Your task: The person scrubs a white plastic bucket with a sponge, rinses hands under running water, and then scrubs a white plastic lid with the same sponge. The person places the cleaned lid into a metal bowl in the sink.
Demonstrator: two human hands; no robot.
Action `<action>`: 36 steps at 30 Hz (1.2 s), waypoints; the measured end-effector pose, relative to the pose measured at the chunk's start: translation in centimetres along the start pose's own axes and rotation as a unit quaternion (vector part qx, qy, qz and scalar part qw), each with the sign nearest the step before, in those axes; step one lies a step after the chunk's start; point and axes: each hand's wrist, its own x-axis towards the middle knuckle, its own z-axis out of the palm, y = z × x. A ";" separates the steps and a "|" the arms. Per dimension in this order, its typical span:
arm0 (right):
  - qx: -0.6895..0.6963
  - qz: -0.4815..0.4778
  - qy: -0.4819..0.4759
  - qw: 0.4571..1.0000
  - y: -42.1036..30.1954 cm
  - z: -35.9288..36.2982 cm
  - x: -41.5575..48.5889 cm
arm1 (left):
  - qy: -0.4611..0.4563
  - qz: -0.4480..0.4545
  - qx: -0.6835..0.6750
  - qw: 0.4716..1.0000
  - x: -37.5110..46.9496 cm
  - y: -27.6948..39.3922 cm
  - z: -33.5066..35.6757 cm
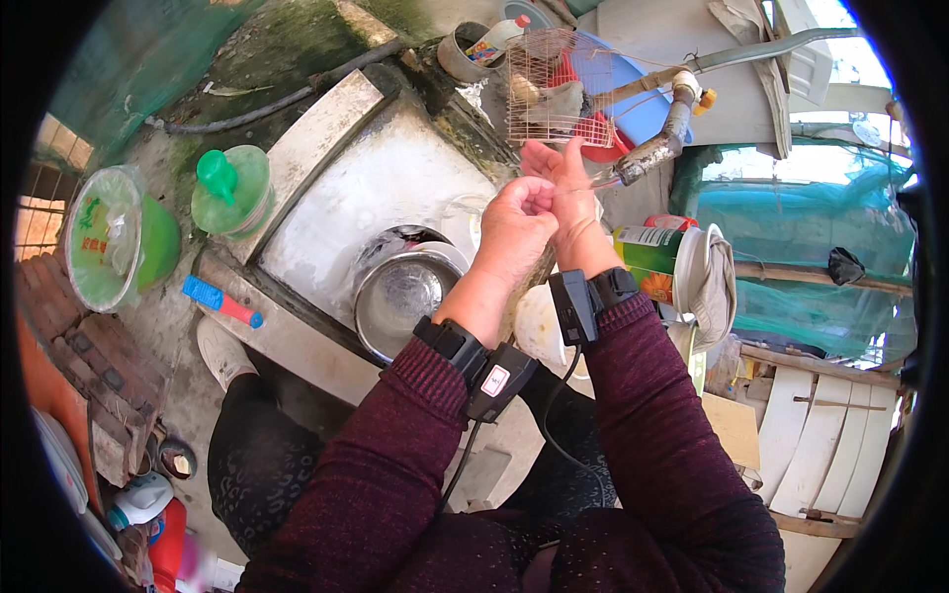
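Note:
Water from the metal spout (652,152) runs over my right hand (560,170), whose fingers are apart and which holds nothing. My left hand (519,222) touches its wrist side, with the fingers curled; whether anything is inside them I cannot tell. Below and left of my hands a round metal pot (400,296) stands in the pale, low-walled basin (334,200). Behind my left wrist, a whitish round vessel (460,222) is partly hidden. A brush with a blue and red handle (222,300) lies on the basin's near ledge.
A wire cage (560,89) stands beyond my hands, by a blue basin (637,81). Right of my right wrist is a green-labelled bucket (667,259) with a cloth (713,296) over its rim. At left are a green tub (156,244) and a lidded green container (233,189).

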 end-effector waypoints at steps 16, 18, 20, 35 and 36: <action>-0.628 -0.140 0.178 0.744 -0.1 -1.0 -0.4 | 0.059 0.035 0.072 0.995 0.2 -1.0 0.1; -0.684 -0.169 0.167 0.690 -0.6 -0.6 -0.7 | 0.087 0.042 0.097 0.991 0.2 -1.3 0.3; -0.753 -0.183 0.143 0.615 -1.1 -0.2 -0.6 | 0.106 0.064 0.121 0.985 0.0 -1.5 0.6; -0.766 -0.134 0.015 0.629 -1.9 0.0 -2.2 | 0.030 -0.089 -0.448 0.889 1.6 1.1 -1.8; -0.656 -0.185 0.021 0.731 -1.6 0.0 -2.7 | 0.057 -0.087 -0.475 0.874 1.8 1.3 -2.1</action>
